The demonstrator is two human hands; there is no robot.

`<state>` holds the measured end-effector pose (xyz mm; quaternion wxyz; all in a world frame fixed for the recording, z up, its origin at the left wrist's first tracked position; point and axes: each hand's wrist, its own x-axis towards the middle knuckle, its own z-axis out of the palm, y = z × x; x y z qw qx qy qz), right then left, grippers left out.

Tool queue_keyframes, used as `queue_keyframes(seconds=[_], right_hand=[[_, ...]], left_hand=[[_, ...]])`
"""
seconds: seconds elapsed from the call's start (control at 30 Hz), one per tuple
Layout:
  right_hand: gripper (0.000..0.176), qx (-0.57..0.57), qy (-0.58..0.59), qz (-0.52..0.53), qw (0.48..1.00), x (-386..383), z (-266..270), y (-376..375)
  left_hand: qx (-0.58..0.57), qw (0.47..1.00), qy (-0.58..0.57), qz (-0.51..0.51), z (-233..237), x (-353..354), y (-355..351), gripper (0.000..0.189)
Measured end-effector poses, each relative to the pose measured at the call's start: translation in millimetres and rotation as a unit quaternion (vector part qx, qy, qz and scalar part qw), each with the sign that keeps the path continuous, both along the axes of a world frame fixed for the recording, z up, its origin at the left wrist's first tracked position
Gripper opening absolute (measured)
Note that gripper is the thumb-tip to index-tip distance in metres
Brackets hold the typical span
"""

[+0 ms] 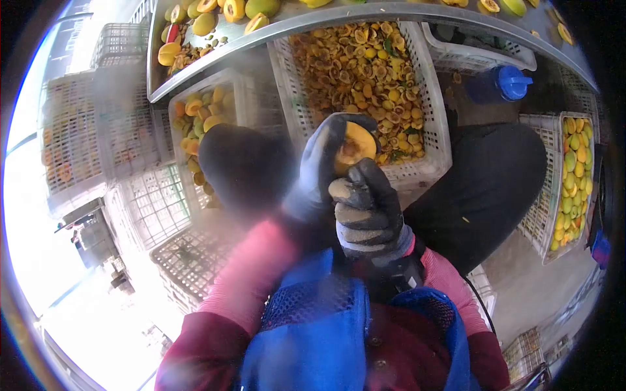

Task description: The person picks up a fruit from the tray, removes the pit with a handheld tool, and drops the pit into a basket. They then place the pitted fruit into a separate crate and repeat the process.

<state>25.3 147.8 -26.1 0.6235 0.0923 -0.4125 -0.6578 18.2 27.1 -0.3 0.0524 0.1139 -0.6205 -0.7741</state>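
Cut fruit: it sits at the middle of our clock, up above our lap, with its yellow edge and brown middle facing up at us.
Left hand: it is wrapped tight around the fruit, in a gray and black glove.
Right hand: it is at 5 o'clock, just beside the fruit's low edge, with the fingers curled in. We cannot tell if something is inside it, or if it touches the fruit.
Big white crate: it is at 12 o'clock, between our knees, and we see lots of hollow fruit pieces in it.
Metal surface: it is past the crate at 12 o'clock, with whole and cut fruit on it.
Blue jug: it is at 2 o'clock, beyond our right knee.
Fruit crates: one at 3 o'clock has green and yellow fruit. One at 9 o'clock has fruit too, near our left knee.
Blue cloth: it is on our front at 6 o'clock.
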Motion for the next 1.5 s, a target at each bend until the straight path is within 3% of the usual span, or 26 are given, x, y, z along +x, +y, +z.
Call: queue_keyframes(seconds=[0.07, 0.1, 0.13, 0.17, 0.3, 0.37, 0.4, 0.5, 0.57, 0.6, 0.67, 0.7, 0.77, 0.87, 0.93, 1.0, 1.03, 1.1, 1.13, 1.17, 1.2, 1.23, 1.27, 1.33, 1.4, 1.5], right_hand=[[0.052, 0.048, 0.038, -0.075, 0.995, -7.6, 6.1, 3.3], [0.053, 0.071, 0.058, -0.111, 0.990, -10.8, 8.8, 4.8], [0.053, 0.111, 0.045, -0.084, 0.989, -10.1, 6.4, 5.8], [0.054, 0.152, 0.033, -0.061, 0.986, -7.4, 1.2, 7.5], [0.052, 0.257, 0.081, -0.020, 0.963, -6.6, -6.3, 12.1], [0.050, 0.266, 0.127, -0.038, 0.955, -4.9, -16.4, 7.9], [0.050, 0.273, 0.125, -0.029, 0.953, -7.7, -17.7, 5.5], [0.048, 0.350, 0.136, 0.011, 0.927, -13.7, -15.1, -1.2], [0.045, 0.458, 0.168, 0.041, 0.872, -19.7, 0.5, -1.8], [0.044, 0.490, 0.181, 0.029, 0.852, -20.3, -0.5, -1.8], [0.040, 0.554, 0.199, 0.003, 0.809, -20.4, -5.4, -0.8], [0.039, 0.584, 0.205, -0.009, 0.785, -19.7, -8.1, 0.8], [0.035, 0.642, 0.216, -0.035, 0.735, -21.2, -12.6, 2.3], [0.035, 0.549, 0.135, 0.000, 0.825, -31.4, -13.6, 4.2], [0.036, 0.598, 0.111, -0.005, 0.794, -36.5, 4.7, -1.7], [0.029, 0.563, 0.148, -0.054, 0.811, -42.3, 12.8, 3.6], [0.026, 0.496, 0.196, -0.093, 0.841, -45.2, 11.6, 11.5], [0.025, 0.474, 0.276, -0.103, 0.830, -48.7, 14.5, 13.0], [0.024, 0.523, 0.308, -0.076, 0.791, -50.6, 18.7, 5.5], [0.023, 0.565, 0.396, -0.099, 0.717, -45.9, 16.6, 3.5], [0.023, 0.606, 0.477, -0.110, 0.627, -41.2, 14.5, 1.5], [0.023, 0.617, 0.599, -0.164, 0.484, -33.1, 4.3, -2.4], [0.024, 0.615, 0.653, -0.225, 0.380, -28.9, 1.7, -3.5], [0.027, 0.622, 0.707, -0.318, 0.112, -26.8, 4.7, -8.2], [0.030, 0.601, 0.762, -0.235, 0.063, -24.4, 6.5, -6.0], [0.033, 0.667, 0.664, -0.130, 0.313, -27.6, 20.2, -4.8]], left_hand=[[0.319, 0.932, -0.132, 0.112, -2.0, 0.7, 5.5, 0.035], [0.137, 0.981, -0.097, 0.098, -5.8, 6.6, -3.9, 0.030], [-0.097, 0.986, -0.084, 0.103, -9.6, 12.3, -13.4, 0.026], [-0.291, 0.943, -0.081, 0.137, -13.4, 17.8, -23.0, 0.023], [-0.453, 0.862, -0.002, 0.227, 23.1, 55.7, -157.7, 0.030], [-0.622, 0.720, -0.250, 0.181, 52.8, 56.0, -185.5, 0.034], [-0.692, 0.560, -0.434, 0.139, 68.1, 49.0, -187.4, 0.035], [-0.681, 0.692, -0.138, 0.197, 66.9, -4.7, -169.3, 0.030], [-0.625, 0.751, -0.167, 0.135, 81.5, -64.3, -136.1, 0.028], [-0.689, 0.708, -0.115, 0.107, 63.0, -88.8, -148.4, 0.031], [-0.747, 0.640, -0.182, 0.016, 52.6, -137.6, -149.7, 0.044], [-0.728, 0.640, -0.244, -0.022, 31.3, -159.5, -171.4, 0.051], [-0.750, 0.635, -0.142, -0.123, 1.4, -180.3, -207.6, 0.056], [-0.713, 0.678, -0.077, -0.162, 0.9, -184.5, -206.3, 0.050], [-0.455, 0.874, -0.169, -0.022, 22.1, -172.6, -172.4, 0.023], [-0.374, 0.919, -0.107, 0.073, 48.3, -146.9, -113.3, 0.022], [-0.342, 0.930, -0.130, 0.027, 46.7, -130.7, -103.3, 0.021], [-0.210, 0.966, -0.147, -0.014, 55.8, -99.4, -64.8, 0.022], [-0.196, 0.962, -0.188, -0.006, 50.0, -89.7, -56.8, 0.023], [-0.426, 0.898, -0.071, -0.082, 30.0, -70.4, -62.1, 0.026], [-0.624, 0.765, 0.055, -0.150, 23.9, -62.7, -59.5, 0.029], [-0.575, 0.804, 0.040, -0.144, 18.9, -54.5, -51.9, 0.028], [-0.526, 0.839, 0.023, -0.135, 16.1, -48.3, -43.9, 0.028], [-0.310, 0.945, -0.048, -0.090, 5.4, -39.5, -36.4, 0.031], [-0.098, 0.987, -0.124, 0.026, 5.8, -32.8, -17.8, 0.032], [-0.169, 0.980, -0.100, 0.025, 0.2, -22.3, -15.5, 0.030]])
